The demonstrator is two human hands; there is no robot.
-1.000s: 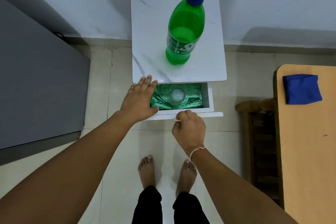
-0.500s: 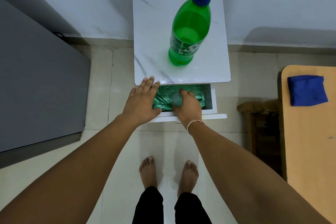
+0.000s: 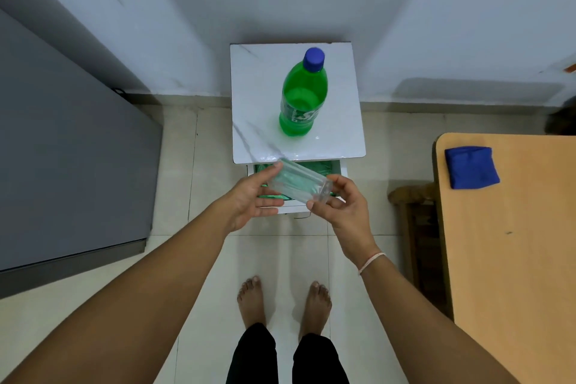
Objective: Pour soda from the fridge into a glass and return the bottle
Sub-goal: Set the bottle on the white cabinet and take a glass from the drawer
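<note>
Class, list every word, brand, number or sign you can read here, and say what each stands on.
"Sp": white letters on the bottle's label; the rest of the word curves out of view.
Other print on the label: too blurred to read.
Glass: no text.

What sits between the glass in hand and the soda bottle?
Head view: only bare marble tabletop between glass and bottle.
</note>
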